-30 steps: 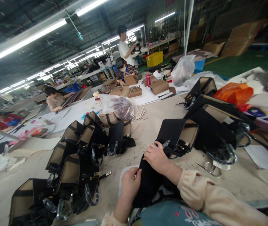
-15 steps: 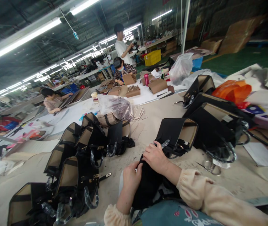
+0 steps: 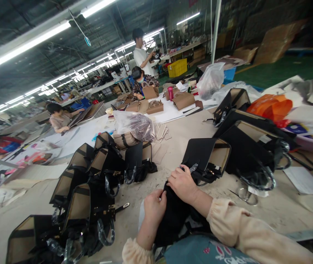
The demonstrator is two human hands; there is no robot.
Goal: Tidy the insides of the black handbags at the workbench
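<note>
Little had been altered over the last second. The black piece (image 3: 173, 214) was held at the near edge of the table (image 3: 192, 128), just in front of the teal apron (image 3: 192, 249), and had been kept almost in place. The left hand (image 3: 153, 209) had been brought slightly closer to the right hand (image 3: 183, 183), so that less of the pale sheet (image 3: 141, 214) was left showing beside it. The left thumb and fingers were clamped on the left edge of the black piece. The right hand was closed over its far edge, with the thumb hidden from view. By that small shift, the grip seemed to have been adjusted rather than given up, and the work was judged to be centred on the same far corner. What was being done to the cloth between the fingers could not be told.

The view had been swung a little to the right. The open black bag (image 3: 199, 152) was seen just beyond the right hand, the large black bag (image 3: 251, 146) farther right, and the cluster of black bags (image 3: 90, 203) to the left, all apparently undisturbed.
</note>
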